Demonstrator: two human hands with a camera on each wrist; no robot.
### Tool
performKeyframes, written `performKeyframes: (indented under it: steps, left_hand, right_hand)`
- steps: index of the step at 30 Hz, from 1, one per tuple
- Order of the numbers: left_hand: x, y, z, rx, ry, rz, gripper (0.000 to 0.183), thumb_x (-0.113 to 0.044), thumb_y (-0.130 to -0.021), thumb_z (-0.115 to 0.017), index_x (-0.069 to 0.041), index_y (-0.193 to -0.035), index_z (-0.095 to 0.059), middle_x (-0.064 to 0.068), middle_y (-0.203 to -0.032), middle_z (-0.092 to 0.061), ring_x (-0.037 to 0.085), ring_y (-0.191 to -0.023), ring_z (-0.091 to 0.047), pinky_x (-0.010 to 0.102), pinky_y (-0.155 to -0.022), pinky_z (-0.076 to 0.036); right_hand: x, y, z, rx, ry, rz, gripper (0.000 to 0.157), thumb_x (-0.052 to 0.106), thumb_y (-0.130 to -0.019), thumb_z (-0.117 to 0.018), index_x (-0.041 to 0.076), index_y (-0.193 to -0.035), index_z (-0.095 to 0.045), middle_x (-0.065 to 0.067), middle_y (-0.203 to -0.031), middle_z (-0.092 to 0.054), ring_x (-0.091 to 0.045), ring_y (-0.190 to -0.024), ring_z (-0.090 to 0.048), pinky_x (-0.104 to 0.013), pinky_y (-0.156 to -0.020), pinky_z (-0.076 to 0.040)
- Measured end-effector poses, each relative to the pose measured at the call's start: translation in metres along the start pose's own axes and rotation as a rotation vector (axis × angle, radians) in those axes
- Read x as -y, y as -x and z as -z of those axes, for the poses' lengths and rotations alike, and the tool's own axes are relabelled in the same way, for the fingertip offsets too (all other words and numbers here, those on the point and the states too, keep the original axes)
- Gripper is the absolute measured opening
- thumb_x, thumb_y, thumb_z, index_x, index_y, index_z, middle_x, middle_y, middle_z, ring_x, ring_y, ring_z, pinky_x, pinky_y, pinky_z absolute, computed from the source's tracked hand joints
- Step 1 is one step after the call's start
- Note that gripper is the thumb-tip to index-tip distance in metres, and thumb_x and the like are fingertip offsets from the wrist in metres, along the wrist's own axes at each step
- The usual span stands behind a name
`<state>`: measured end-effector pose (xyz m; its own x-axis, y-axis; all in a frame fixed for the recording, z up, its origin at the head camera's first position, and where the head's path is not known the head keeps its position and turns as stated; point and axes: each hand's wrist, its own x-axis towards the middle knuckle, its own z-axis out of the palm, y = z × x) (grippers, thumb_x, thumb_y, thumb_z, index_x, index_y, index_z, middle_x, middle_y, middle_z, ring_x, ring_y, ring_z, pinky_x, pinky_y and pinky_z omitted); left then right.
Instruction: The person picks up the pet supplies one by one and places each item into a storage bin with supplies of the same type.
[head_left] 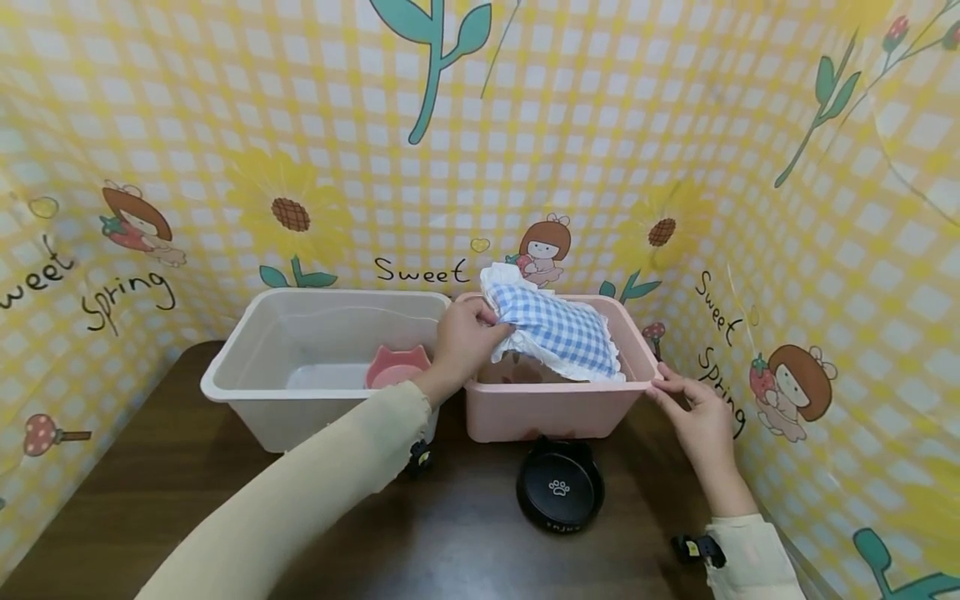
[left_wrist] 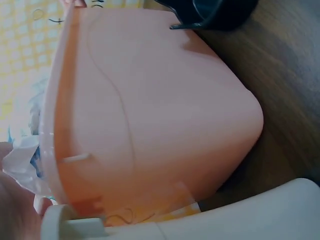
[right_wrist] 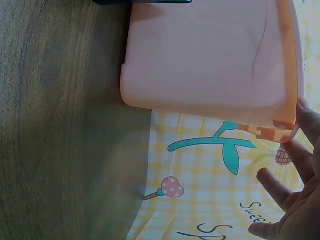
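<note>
Blue-and-white checked cloth, frilled in white, is pinched between the thumb and fingers of the left hand [head_left: 465, 335], which grips one end of a pillow [head_left: 558, 331]. From that hold the pillow lies to the right and tips down toward the person, its long axis running aslant over the mouth of the pink bin [head_left: 555, 414]. Its gripped end rises above the bin's left side; its free end comes down by the front rim, close to the right corner (whether it rests on the rim, I cannot tell). The left hand is nearer, being on the pillow itself. The right hand [head_left: 693, 404] is apart from it, pinching the bin's front right corner, with its other fingers spread away from the rim in the right wrist view.

The bin stands upright, its long side facing the person. Just to its left is a pale bin [head_left: 277, 423], with a pink cat-eared dish [head_left: 397, 367] inside, toward the right end; the left forearm reaches across the front of this bin. Before the pink bin sits a black bowl [head_left: 558, 487] with a paw print. Everything stands on a dark wood-grain table [head_left: 442, 546], and yellow checked sheeting [head_left: 450, 208] with flowers and cartoon girls covers the walls around.
</note>
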<state>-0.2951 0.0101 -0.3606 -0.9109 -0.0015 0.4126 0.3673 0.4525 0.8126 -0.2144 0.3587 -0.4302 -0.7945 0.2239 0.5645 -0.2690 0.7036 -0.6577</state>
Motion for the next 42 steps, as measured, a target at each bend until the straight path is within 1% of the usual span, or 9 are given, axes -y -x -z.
performKeyframes:
  steps: [5, 11, 19, 22, 26, 29, 32, 37, 42]
  left_hand:
    - [0.005, 0.0, -0.007, 0.017, -0.063, 0.019, 0.029, -0.028, -0.082, -0.088, -0.012, -0.07, -0.067, -0.002, -0.094, -0.067, 0.019, -0.092, -0.06, 0.039, -0.076, -0.051]
    - [0.008, 0.001, -0.013, 0.047, -0.118, 0.048, 0.028, -0.036, -0.082, -0.087, -0.016, -0.072, -0.069, -0.006, -0.076, -0.065, 0.019, -0.082, -0.061, 0.047, -0.088, -0.045]
    - [0.007, 0.005, -0.014, 0.152, -0.258, -0.046, 0.028, -0.042, -0.085, -0.083, -0.022, -0.071, -0.069, -0.011, -0.068, -0.064, 0.01, -0.077, -0.06, 0.048, -0.1, -0.04]
    - [0.006, 0.009, -0.014, 0.197, -0.355, -0.086, 0.028, -0.043, -0.087, -0.08, -0.021, -0.075, -0.069, -0.011, -0.07, -0.064, 0.013, -0.088, -0.062, 0.056, -0.112, -0.031]
    - [0.002, 0.018, -0.008, 0.269, -0.475, -0.075, 0.029, -0.046, -0.088, -0.078, -0.019, -0.089, -0.07, -0.006, -0.084, -0.069, 0.027, -0.119, -0.059, 0.07, -0.118, -0.016]
    - [-0.002, 0.027, 0.005, 0.314, -0.508, -0.038, 0.036, -0.046, -0.088, -0.079, -0.014, -0.104, -0.071, 0.002, -0.099, -0.074, 0.035, -0.126, -0.055, 0.068, -0.114, -0.02]
    - [-0.002, 0.035, 0.021, 0.327, -0.468, -0.01, 0.041, -0.042, -0.088, -0.079, -0.012, -0.115, -0.071, 0.007, -0.112, -0.074, 0.034, -0.118, -0.056, 0.06, -0.107, -0.026]
    - [0.0, 0.046, 0.042, 0.299, -0.282, -0.03, 0.038, -0.038, -0.088, -0.081, -0.016, -0.117, -0.072, 0.004, -0.129, -0.069, 0.026, -0.122, -0.056, 0.05, -0.107, -0.038]
    - [0.003, 0.074, 0.051, 0.269, -0.11, -0.165, 0.035, -0.033, -0.087, -0.084, -0.02, -0.116, -0.071, -0.001, -0.13, -0.065, 0.022, -0.11, -0.057, 0.041, -0.093, -0.051]
  right_hand:
    - [0.0, 0.002, 0.0, -0.006, -0.005, -0.007, 0.017, 0.022, -0.086, -0.085, 0.014, -0.101, -0.083, 0.004, -0.123, -0.074, -0.002, -0.108, -0.064, -0.003, -0.086, -0.045]
    - [0.001, 0.002, -0.001, -0.018, 0.007, -0.003, 0.017, 0.022, -0.085, -0.086, 0.014, -0.1, -0.083, 0.005, -0.122, -0.074, -0.009, -0.107, -0.065, -0.005, -0.086, -0.044]
    - [0.001, -0.001, 0.0, -0.029, 0.03, 0.018, 0.015, 0.021, -0.084, -0.086, 0.015, -0.098, -0.083, 0.007, -0.12, -0.074, -0.002, -0.104, -0.063, -0.008, -0.086, -0.045]
    - [0.0, 0.0, 0.0, -0.026, 0.04, 0.02, 0.015, 0.021, -0.084, -0.086, 0.017, -0.098, -0.083, 0.008, -0.121, -0.074, -0.003, -0.102, -0.063, -0.007, -0.085, -0.044]
    - [-0.001, 0.003, 0.0, -0.027, 0.042, 0.025, 0.015, 0.021, -0.084, -0.086, 0.018, -0.098, -0.083, 0.008, -0.121, -0.074, -0.001, -0.101, -0.062, -0.005, -0.085, -0.042]
    - [-0.002, 0.009, -0.001, -0.031, 0.031, 0.021, 0.016, 0.019, -0.084, -0.086, 0.016, -0.099, -0.083, 0.007, -0.121, -0.074, 0.002, -0.1, -0.061, -0.004, -0.084, -0.042]
    - [-0.004, 0.012, -0.002, -0.041, 0.028, 0.018, 0.016, 0.017, -0.083, -0.087, 0.016, -0.098, -0.083, 0.006, -0.121, -0.075, 0.005, -0.099, -0.059, -0.005, -0.085, -0.041]
    - [-0.006, 0.009, -0.004, -0.052, 0.02, 0.035, 0.017, 0.015, -0.082, -0.087, 0.015, -0.099, -0.083, 0.004, -0.12, -0.075, 0.003, -0.1, -0.06, -0.004, -0.086, -0.043]
    - [-0.005, 0.005, -0.003, -0.035, 0.037, 0.038, 0.017, 0.019, -0.084, -0.085, 0.015, -0.101, -0.083, 0.006, -0.123, -0.074, 0.0, -0.099, -0.06, -0.004, -0.085, -0.043]
